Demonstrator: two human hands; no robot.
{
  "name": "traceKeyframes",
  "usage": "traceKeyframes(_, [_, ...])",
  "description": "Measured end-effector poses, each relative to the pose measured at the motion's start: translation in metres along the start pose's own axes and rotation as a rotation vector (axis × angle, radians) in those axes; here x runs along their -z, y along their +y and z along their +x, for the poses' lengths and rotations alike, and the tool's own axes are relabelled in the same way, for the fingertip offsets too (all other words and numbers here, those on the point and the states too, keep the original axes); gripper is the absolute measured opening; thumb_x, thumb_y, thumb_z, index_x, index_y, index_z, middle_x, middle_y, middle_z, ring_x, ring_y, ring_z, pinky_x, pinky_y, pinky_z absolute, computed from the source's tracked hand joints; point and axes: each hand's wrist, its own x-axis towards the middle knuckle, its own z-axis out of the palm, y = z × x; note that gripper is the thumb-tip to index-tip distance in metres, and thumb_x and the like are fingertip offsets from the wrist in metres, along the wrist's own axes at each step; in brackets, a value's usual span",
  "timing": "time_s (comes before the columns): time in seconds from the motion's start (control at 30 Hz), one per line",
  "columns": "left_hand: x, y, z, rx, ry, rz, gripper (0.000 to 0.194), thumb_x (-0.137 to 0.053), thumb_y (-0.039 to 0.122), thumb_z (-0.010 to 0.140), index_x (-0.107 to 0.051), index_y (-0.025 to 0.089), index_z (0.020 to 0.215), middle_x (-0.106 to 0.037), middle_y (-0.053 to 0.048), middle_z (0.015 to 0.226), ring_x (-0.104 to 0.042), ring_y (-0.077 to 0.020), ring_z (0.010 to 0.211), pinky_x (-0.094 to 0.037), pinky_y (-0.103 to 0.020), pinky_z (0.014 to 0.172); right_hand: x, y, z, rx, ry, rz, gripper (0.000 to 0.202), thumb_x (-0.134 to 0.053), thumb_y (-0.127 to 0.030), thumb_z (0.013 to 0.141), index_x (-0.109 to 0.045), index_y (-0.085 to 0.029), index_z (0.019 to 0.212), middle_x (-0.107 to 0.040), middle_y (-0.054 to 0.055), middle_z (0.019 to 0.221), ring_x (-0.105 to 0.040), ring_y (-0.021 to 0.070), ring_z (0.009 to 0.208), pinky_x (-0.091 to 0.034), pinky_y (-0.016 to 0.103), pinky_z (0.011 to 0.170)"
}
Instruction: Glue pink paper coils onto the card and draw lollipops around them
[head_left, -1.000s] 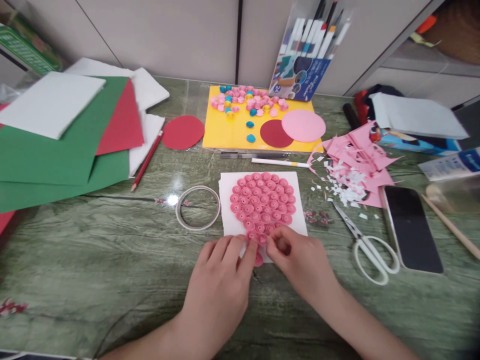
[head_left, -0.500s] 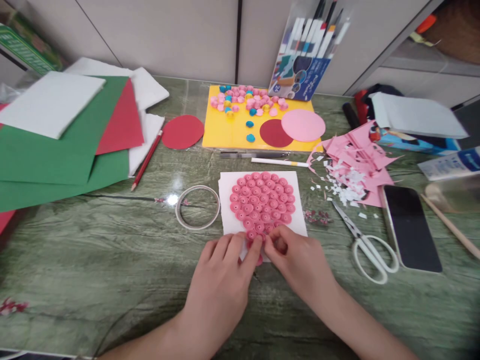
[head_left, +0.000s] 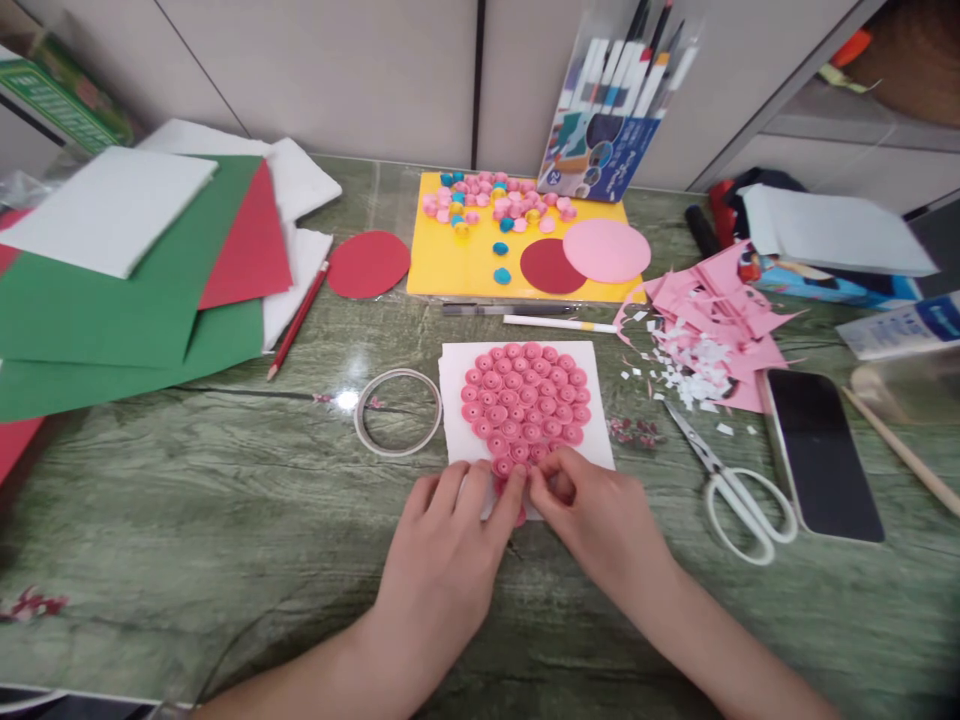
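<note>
A white sheet point(head_left: 602, 400) bears a cluster of pink rolled paper coils point(head_left: 526, 392), packed tightly and narrowing toward me like a heart. Over the sheet's lower left edge lies my left hand point(head_left: 442, 535), its fingers outstretched and one fingertip pressing on a coil near the lower tip. Beside it, my right hand point(head_left: 600, 510) is closed in a pinch at the right of that coil. What sits between those fingertips is hidden. Part of the lower tip is covered by my fingers.
Left of the sheet lies a roll of tape point(head_left: 397, 412); scissors point(head_left: 739, 500) and a phone point(head_left: 825, 455) lie right. Behind are pens point(head_left: 559, 324), a yellow sheet point(head_left: 465, 275) with small coils, and pink scraps point(head_left: 720, 310). Coloured paper point(head_left: 97, 310) and a red pencil point(head_left: 298, 322) are far left.
Both hands stay at the cluster's lower tip, with hardly any finger movement. The view has shifted very slightly.
</note>
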Motion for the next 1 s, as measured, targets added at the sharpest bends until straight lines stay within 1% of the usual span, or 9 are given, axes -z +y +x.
traceKeyframes(0.07, [-0.001,0.000,0.000,0.002,0.000,0.006,0.053,-0.044,0.007,0.081,-0.043,0.023,0.131,-0.057,-0.008,0.105,-0.052,-0.0255,0.093,-0.046,-0.040,0.073,0.009,0.000,0.001,-0.019,-0.041,0.084,0.020,-0.050,-0.032,0.083,-0.059,-0.020,0.068,-0.056,-0.005,0.046,-0.053,0.0100,0.040,-0.035,0.021,0.046])
traceKeyframes(0.13, [-0.002,0.000,0.001,0.002,0.007,0.003,0.052,-0.043,0.007,0.081,-0.043,0.024,0.131,-0.057,-0.008,0.105,-0.052,-0.0250,0.095,-0.046,-0.040,0.074,0.020,0.003,0.001,-0.051,-0.052,0.158,0.024,-0.049,-0.035,0.084,-0.061,-0.021,0.070,-0.054,-0.006,0.042,-0.051,0.0091,0.037,-0.035,0.021,0.046])
traceKeyframes(0.23, [-0.002,-0.001,0.002,-0.014,0.024,-0.006,0.050,-0.042,0.006,0.081,-0.045,0.024,0.129,-0.057,-0.008,0.106,-0.053,-0.0240,0.093,-0.045,-0.038,0.073,0.037,0.011,0.001,-0.124,0.009,0.211,0.029,-0.048,-0.042,0.086,-0.061,-0.021,0.072,-0.050,-0.008,0.038,-0.049,0.0083,0.035,-0.036,0.020,0.046])
traceKeyframes(0.33, [-0.001,0.000,0.001,-0.013,0.042,0.005,0.055,-0.041,0.004,0.080,-0.043,0.024,0.131,-0.056,-0.009,0.109,-0.053,-0.0240,0.093,-0.044,-0.039,0.073,0.045,0.019,0.000,-0.154,0.083,0.209,0.029,-0.048,-0.044,0.086,-0.060,-0.021,0.072,-0.050,-0.008,0.039,-0.049,0.0079,0.036,-0.036,0.020,0.047])
traceKeyframes(0.43, [0.000,0.000,-0.001,0.006,0.041,0.032,0.061,-0.042,0.002,0.079,-0.038,0.027,0.134,-0.054,-0.009,0.112,-0.052,-0.0248,0.094,-0.044,-0.039,0.073,0.046,0.023,0.000,-0.098,0.149,0.138,0.026,-0.049,-0.040,0.085,-0.060,-0.021,0.072,-0.052,-0.007,0.042,-0.050,0.0083,0.037,-0.036,0.021,0.049])
traceKeyframes(0.53, [0.000,0.002,-0.002,0.010,0.026,0.052,0.060,-0.043,0.003,0.079,-0.039,0.029,0.133,-0.053,-0.009,0.112,-0.051,-0.0251,0.096,-0.043,-0.039,0.074,0.044,0.022,0.000,-0.032,0.177,0.088,0.024,-0.049,-0.038,0.084,-0.060,-0.020,0.072,-0.054,-0.006,0.043,-0.051,0.0090,0.038,-0.034,0.021,0.048])
traceKeyframes(0.63, [0.000,0.004,-0.001,0.000,0.033,0.060,0.057,-0.042,0.003,0.080,-0.042,0.027,0.131,-0.053,-0.009,0.109,-0.050,-0.0254,0.098,-0.043,-0.038,0.075,0.042,0.021,0.000,0.004,0.174,0.082,0.023,-0.048,-0.036,0.085,-0.059,-0.020,0.072,-0.056,-0.006,0.044,-0.054,0.0097,0.040,-0.035,0.021,0.048])
traceKeyframes(0.8, [0.000,0.006,-0.001,0.015,0.078,0.059,0.052,-0.042,0.003,0.081,-0.046,0.027,0.128,-0.053,-0.010,0.104,-0.047,-0.0257,0.101,-0.040,-0.040,0.078,0.040,0.021,-0.001,0.007,0.157,0.068,0.021,-0.049,-0.035,0.085,-0.060,-0.021,0.073,-0.058,-0.006,0.046,-0.056,0.0102,0.043,-0.036,0.021,0.052])
traceKeyframes(1.0, [-0.003,0.006,-0.001,0.023,0.119,0.089,0.049,-0.043,0.004,0.081,-0.050,0.027,0.124,-0.054,-0.009,0.098,-0.047,-0.0246,0.097,-0.037,-0.042,0.081,0.038,0.021,-0.001,0.035,0.159,0.074,0.021,-0.048,-0.033,0.084,-0.060,-0.021,0.072,-0.058,-0.005,0.046,-0.056,0.0112,0.043,-0.036,0.022,0.053])
